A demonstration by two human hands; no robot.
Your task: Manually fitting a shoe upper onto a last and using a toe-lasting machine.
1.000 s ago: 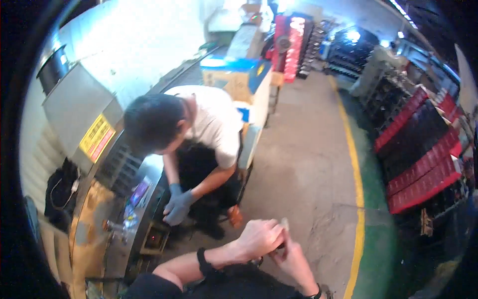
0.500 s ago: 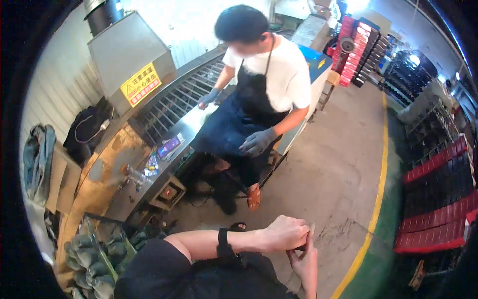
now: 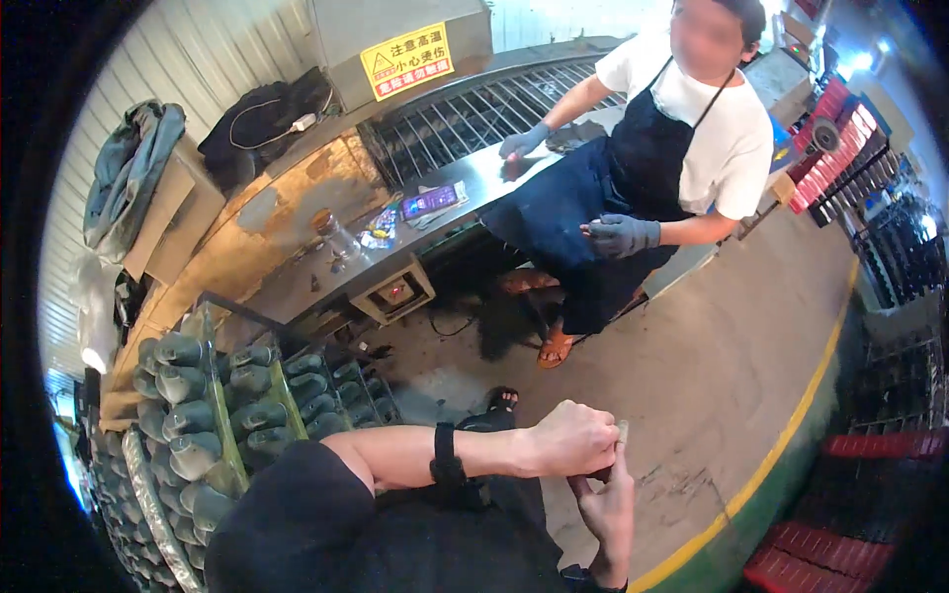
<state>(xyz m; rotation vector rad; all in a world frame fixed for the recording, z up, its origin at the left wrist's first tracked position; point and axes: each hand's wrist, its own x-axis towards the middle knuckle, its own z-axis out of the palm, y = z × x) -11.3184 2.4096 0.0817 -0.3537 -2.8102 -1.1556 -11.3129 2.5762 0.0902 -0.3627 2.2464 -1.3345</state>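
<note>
In front of my body my two hands meet. My left hand (image 3: 573,441) is closed in a fist, with a black band (image 3: 445,455) round its wrist. Just below and right of it, my right hand (image 3: 608,504) is closed against the left fingers, its index finger pointing up with a pale covering at the tip. A small dark reddish-brown thing (image 3: 599,474) shows between the hands, mostly hidden by the fingers; its kind cannot be made out.
A person in a dark apron (image 3: 643,168) and grey gloves sits by a metal worktop (image 3: 474,188) with bars behind. Racks of dark, rounded foot-shaped forms (image 3: 193,415) stand at my left. Red crates (image 3: 820,553) are at right, beyond a yellow floor line (image 3: 781,445).
My view has turned left, so the worktop and the person sit further right and more racks show. My hands stay pressed together. The person's face has turned more toward me.
</note>
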